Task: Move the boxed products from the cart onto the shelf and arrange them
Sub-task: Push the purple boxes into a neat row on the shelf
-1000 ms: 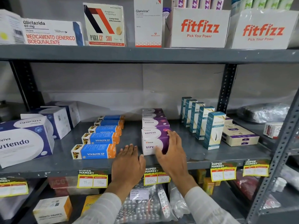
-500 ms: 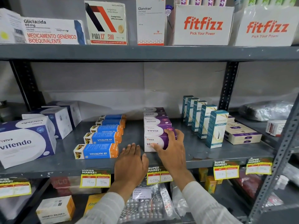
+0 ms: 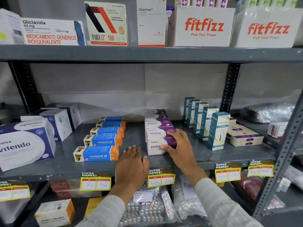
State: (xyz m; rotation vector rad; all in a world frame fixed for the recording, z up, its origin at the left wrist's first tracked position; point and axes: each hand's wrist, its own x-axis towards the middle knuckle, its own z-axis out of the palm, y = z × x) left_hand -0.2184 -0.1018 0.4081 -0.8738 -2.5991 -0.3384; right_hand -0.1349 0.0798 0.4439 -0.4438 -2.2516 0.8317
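A row of white-and-purple Virest boxes runs front to back on the grey middle shelf (image 3: 65, 167). My right hand (image 3: 178, 148) grips the right end of the front Virest box (image 3: 155, 144), thumb on its front face and fingers over its top. My left hand (image 3: 132, 164) lies flat on the shelf's front edge, fingers spread, between that box and the front blue-and-orange Vivalyn EF box (image 3: 96, 154). The left hand holds nothing. The cart is out of view.
Several Vivalyn EF boxes line up left of the Virest row, large Vitendo boxes (image 3: 24, 145) further left. Tall teal Ketocare boxes (image 3: 218, 130) and flat cream boxes (image 3: 244, 136) stand to the right. A grey upright post (image 3: 285, 148) rises at right. Fitfizz cartons (image 3: 203, 27) sit above.
My right hand has slid from the front Virest box's face to its right end and closed around it. My left hand has stayed on the shelf edge.
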